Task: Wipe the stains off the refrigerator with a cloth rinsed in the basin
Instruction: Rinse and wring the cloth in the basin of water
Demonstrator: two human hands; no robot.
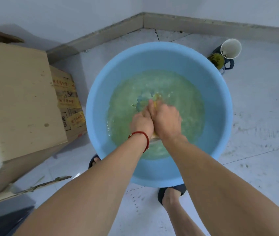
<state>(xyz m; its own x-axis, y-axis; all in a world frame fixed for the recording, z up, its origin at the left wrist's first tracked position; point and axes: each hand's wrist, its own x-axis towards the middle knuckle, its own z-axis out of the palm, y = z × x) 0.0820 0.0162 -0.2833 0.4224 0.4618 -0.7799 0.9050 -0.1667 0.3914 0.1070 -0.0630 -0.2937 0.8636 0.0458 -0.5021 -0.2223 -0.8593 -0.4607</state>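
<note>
Beside basin [159, 53], unreadable box [67, 99] print

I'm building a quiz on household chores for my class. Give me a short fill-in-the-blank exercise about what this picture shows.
1. Both hands, the left hand and the right hand, scrub a yellow cloth inside a round light ____ plastic basin.
2. The basin stands on the tiled ____.
3. A red string bracelet circles the ____ wrist.
4. To the left of the basin stand brown ____ boxes.

Missing words: blue; floor; left; cardboard
</note>
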